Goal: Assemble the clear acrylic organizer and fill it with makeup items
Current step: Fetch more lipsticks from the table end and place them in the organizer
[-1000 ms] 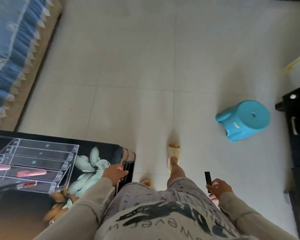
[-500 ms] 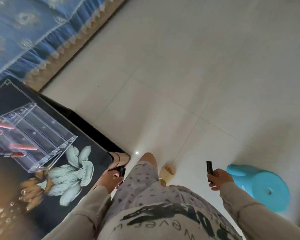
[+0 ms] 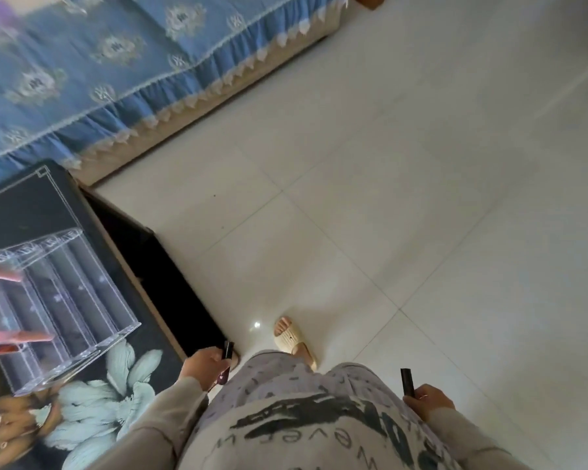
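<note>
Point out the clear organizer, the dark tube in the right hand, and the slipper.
clear organizer (image 3: 65,300), head view, compartment floor
dark tube (image 3: 406,381), head view, mid-barrel
slipper (image 3: 291,337), head view, strap

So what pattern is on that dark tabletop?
A pale mint flower printed on the black tabletop, seen from the head camera.

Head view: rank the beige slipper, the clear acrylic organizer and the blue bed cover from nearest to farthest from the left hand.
From the left hand, which grips a dark tube:
1. Beige slipper, on the floor just to its right.
2. Clear acrylic organizer, on the dark floral table to its left.
3. Blue bed cover, far off at the top left.
</note>
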`<state>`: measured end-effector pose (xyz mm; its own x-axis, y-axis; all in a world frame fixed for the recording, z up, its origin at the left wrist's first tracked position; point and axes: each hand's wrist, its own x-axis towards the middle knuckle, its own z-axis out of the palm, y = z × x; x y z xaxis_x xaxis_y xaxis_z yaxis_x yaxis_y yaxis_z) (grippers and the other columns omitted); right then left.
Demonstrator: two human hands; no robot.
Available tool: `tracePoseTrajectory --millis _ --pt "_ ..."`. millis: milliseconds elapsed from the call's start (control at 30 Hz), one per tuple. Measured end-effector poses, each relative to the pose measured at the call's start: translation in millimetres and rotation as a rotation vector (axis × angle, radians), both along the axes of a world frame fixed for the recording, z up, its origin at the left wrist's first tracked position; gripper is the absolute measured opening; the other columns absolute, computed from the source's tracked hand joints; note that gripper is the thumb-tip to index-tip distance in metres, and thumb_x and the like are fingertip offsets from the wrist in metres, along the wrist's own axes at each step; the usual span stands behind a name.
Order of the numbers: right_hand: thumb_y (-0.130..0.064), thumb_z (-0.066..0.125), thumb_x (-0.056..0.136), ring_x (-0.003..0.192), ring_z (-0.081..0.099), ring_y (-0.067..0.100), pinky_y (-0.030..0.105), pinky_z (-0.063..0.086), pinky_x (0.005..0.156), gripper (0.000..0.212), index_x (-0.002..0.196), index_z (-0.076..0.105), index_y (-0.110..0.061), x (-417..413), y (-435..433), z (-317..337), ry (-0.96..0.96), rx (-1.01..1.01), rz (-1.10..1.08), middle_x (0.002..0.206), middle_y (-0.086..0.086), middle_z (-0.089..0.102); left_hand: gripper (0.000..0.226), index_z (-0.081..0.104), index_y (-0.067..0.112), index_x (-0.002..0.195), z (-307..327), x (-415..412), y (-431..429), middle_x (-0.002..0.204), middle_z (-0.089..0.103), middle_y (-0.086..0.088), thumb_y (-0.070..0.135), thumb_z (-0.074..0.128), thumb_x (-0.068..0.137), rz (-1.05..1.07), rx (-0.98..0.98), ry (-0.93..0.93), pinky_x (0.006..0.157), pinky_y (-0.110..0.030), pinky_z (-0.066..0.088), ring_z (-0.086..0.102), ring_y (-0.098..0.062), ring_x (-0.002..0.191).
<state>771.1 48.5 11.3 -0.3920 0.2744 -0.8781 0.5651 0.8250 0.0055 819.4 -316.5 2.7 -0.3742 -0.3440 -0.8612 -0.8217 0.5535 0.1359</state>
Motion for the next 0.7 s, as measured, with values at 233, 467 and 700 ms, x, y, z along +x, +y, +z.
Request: tracePoseTrajectory --millis 233,467,700 --pt "-0.022 0.050 0.092 0.103 0.062 0.025 0.023 0.037 0.074 0.028 0.065 0.045 -0.016 -113 -45 13 0.015 0.018 0.200 0.085 0.006 0.058 0.027 0.061 0.003 0.106 22 -86 -32 0.102 0.069 -0.016 0.023 0.053 0.089 0.128 -0.003 0.122 0.084 -0.031 0.051 0.065 -0.032 0.101" --pt "-0.020 0.054 0.089 0.054 0.051 0.012 0.013 0.029 0.046 0.028 0.061 0.051 -0.016 -216 -97 -3 0.082 -0.044 0.334 0.069 0.002 0.058 0.013 0.054 0.014 0.076 16 -108 -55 0.080 0.060 -0.008 0.020 0.057 0.087 0.370 -0.013 0.146 0.080 -0.033 0.053 0.059 -0.026 0.080" --pt "-0.016 0.053 0.090 0.049 0.046 0.006 0.012 0.035 0.037 0.028 0.062 0.050 -0.011 -348 -183 -3 0.065 -0.097 0.624 0.057 -0.004 0.049 0.036 0.040 0.024 0.056 10 -101 -49 0.076 0.056 -0.006 0.023 0.059 0.087 0.771 -0.041 0.019 0.069 -0.026 0.042 0.051 -0.020 0.076"
